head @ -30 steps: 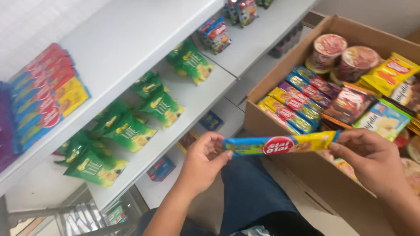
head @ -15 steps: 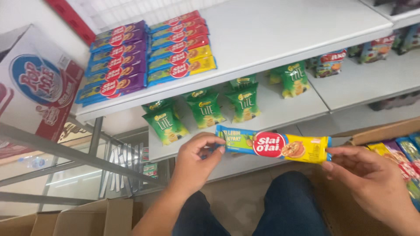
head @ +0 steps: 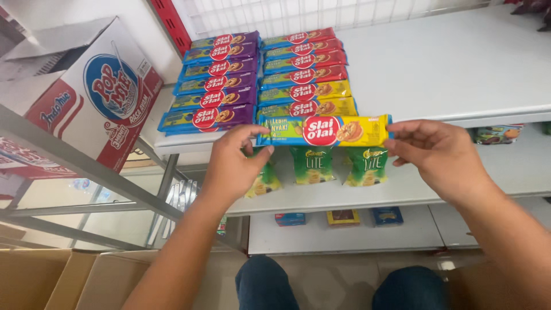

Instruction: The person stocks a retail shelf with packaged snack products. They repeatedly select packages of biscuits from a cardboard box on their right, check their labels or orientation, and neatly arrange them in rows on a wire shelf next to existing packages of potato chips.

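Observation:
I hold a long yellow, green and blue biscuit pack (head: 322, 131) level by its two ends at the front edge of the top white shelf (head: 436, 74). My left hand (head: 232, 166) pinches its left end and my right hand (head: 436, 155) pinches its right end. Just behind it lie two rows of similar long packs: purple and blue ones (head: 215, 80) on the left, red and yellow ones (head: 304, 72) on the right.
Green snack bags (head: 313, 163) stand on the shelf below. Small boxes (head: 343, 217) sit on a lower shelf. A large red and white carton (head: 92, 97) rests on a grey metal rack (head: 86, 169) to the left. Brown cardboard boxes (head: 51, 278) lie at bottom left.
My view swung from the open carton of snacks to the shelves. Both hands carried the pack up and forward to the top shelf's front edge, by the stacked packs.

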